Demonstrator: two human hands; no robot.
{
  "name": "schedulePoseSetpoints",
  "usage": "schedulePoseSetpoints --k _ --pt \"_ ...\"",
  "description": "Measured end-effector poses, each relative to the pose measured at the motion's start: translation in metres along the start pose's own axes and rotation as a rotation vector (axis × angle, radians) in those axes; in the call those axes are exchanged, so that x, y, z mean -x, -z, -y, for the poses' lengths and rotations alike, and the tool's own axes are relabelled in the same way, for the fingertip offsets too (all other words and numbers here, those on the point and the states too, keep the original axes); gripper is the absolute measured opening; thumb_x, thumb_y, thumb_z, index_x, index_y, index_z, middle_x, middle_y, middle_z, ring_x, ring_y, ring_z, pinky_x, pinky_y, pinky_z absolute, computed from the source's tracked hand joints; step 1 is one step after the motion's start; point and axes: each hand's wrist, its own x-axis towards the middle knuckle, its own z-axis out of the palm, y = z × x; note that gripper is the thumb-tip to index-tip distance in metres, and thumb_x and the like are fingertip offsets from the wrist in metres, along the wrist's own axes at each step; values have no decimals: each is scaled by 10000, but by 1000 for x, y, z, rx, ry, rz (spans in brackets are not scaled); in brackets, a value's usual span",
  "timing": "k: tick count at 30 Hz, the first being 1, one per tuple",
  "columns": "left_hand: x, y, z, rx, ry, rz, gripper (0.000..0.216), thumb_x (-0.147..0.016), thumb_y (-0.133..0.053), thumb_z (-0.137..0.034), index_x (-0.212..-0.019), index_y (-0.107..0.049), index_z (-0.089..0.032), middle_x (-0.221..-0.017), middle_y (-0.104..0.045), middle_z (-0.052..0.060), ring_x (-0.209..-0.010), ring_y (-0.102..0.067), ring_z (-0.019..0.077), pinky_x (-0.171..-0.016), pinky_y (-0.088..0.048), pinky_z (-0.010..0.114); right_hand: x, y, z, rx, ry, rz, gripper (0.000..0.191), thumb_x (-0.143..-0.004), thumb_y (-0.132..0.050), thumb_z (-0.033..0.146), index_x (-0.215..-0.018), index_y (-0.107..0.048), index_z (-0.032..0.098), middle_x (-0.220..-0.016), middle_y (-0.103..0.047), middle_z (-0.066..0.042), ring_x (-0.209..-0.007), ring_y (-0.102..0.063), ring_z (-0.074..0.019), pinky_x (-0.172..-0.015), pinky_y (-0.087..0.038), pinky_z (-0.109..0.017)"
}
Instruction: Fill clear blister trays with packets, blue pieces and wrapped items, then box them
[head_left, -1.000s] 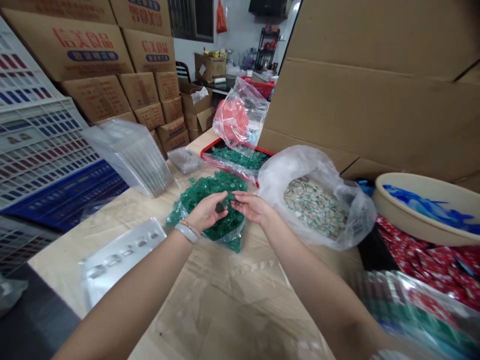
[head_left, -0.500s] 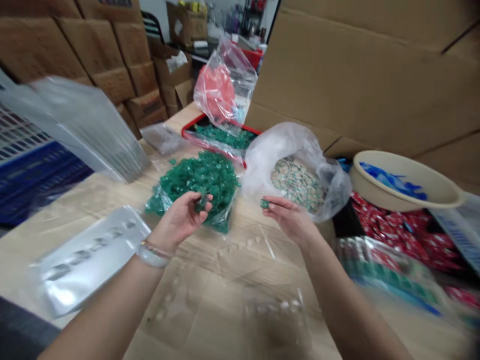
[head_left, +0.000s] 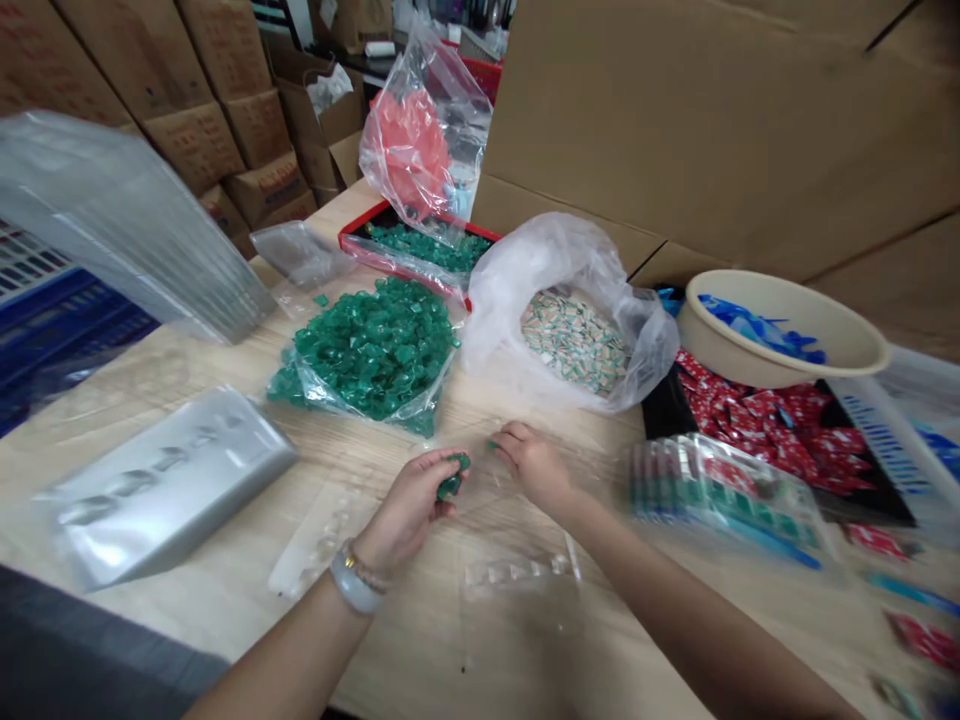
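Observation:
My left hand (head_left: 411,505) is closed round a few small green wrapped candies (head_left: 452,481), held just above the wooden table (head_left: 225,590). My right hand (head_left: 531,466) is beside it, fingers pinched on one green candy over a clear plastic tray (head_left: 517,560) that lies flat on the table. Behind both hands an open clear bag holds a heap of green candies (head_left: 371,345). To its right is a clear bag of pale striped candies (head_left: 574,340).
A red tray (head_left: 360,225) with more green candies and a bag of red ones (head_left: 412,150) stand further back. A beige basin (head_left: 780,330), red sachets (head_left: 772,420), and a filled clear tray (head_left: 712,490) are at right. Stacked clear trays (head_left: 127,230), a silvery tray (head_left: 165,480) and cartons are at left.
Both hands drew back from the green candy bag toward me and came down over the clear tray, each keeping candies. The camera tilted downward.

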Motion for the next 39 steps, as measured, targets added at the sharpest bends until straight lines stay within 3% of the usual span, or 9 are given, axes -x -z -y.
schedulePoseSetpoints --k 4,6,9,12,18,22,29,33,39 --pt "-3 -3 7 -70 -91 32 317 -645 -620 -342 -861 -621 -111 -709 -551 19 -529 -450 63 -385 -332 149 7 7 10 -83 -9 -153 221 -813 -471 203 -981 -610 167 -977 -585 -109 -932 -511 -215 -817 -415 -376" --pt "-4 -4 9 -155 -176 19 346 -665 -596 -370 -877 -625 -99 -669 -533 13 -501 -429 64 -382 -333 162 10 10 21 -346 -22 -212 221 -816 -473 226 -997 -593 181 -964 -592 -92 -908 -531 -191 -797 -434 -352" --pt "-6 -6 11 -319 -298 22 347 -711 -535 -351 -946 -623 -110 -592 -506 -13 -439 -395 58 -394 -337 179 13 7 36 -825 -60 -162 168 -799 -504 263 -930 -590 200 -829 -620 -37 -770 -578 -138 -700 -477 -282" --pt "-6 -9 11 -426 -349 19 309 -715 -511 -273 -970 -619 -135 -620 -543 -11 -433 -395 56 -412 -342 180 15 1 42 -1024 -140 -167 163 -782 -529 282 -905 -596 200 -798 -627 -26 -732 -587 -134 -668 -485 -279" --pt "2 -12 6 -457 -398 -36 219 -702 -492 -244 -842 -621 -135 -655 -554 -5 -486 -420 74 -438 -336 182 30 13 52 -732 16 -320 234 -805 -484 181 -987 -618 244 -863 -608 -37 -831 -555 -139 -744 -452 -291" --pt "8 -13 16 -504 -461 24 190 -726 -485 -276 -653 -587 -132 -563 -499 -20 -533 -418 84 -509 -332 191 44 11 66 -712 -26 -354 250 -815 -477 198 -1021 -608 252 -845 -573 -38 -803 -550 -135 -707 -464 -271" --pt "0 -16 45 -260 -240 15 318 -755 -440 -405 -604 -498 -131 -506 -401 -37 -444 -329 60 -406 -245 187 53 -10 63 -522 -146 -392 246 -831 -440 240 -1027 -586 209 -842 -512 -54 -782 -524 -149 -686 -458 -283" --pt "-5 -3 36 -158 -206 -78 255 -693 -497 -310 -873 -553 -137 -708 -556 14 -511 -451 82 -413 -317 183 26 2 37 -168 -75 -252 228 -830 -438 224 -983 -602 185 -866 -531 -80 -834 -496 -184 -732 -414 -312" --pt "-12 12 32 -191 -211 -42 299 -611 -510 -148 -903 -570 -122 -884 -596 53 -569 -474 78 -516 -400 201 -13 20 21 318 169 153 170 -811 -479 180 -875 -635 202 -833 -564 -69 -858 -452 -206 -717 -323 -326"
